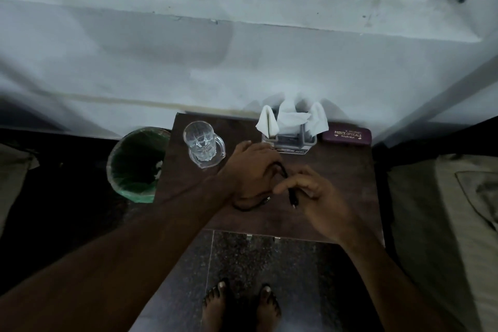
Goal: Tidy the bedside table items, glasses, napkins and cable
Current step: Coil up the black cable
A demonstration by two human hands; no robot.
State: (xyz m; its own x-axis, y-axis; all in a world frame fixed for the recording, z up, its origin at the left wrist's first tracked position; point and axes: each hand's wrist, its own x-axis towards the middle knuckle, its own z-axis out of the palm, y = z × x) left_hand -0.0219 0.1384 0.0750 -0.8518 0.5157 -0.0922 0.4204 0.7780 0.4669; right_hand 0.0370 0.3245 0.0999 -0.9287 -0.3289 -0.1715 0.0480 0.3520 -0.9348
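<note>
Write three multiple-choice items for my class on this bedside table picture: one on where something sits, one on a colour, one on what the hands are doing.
1. Where is the glass mug?
A. back left of the table
B. on the floor
C. inside the bin

2. What colour is the bin's liner?
A. red
B. green
C. yellow

3. What are the hands doing?
A. both hang idle
B. both hold the black cable
C. one lifts the spectacle case

Answers: 1 A, it stands near the wall beside the napkin holder. 2 B, green plastic lines the rim. 3 B, the left hand and right hand each grip the cable.
</note>
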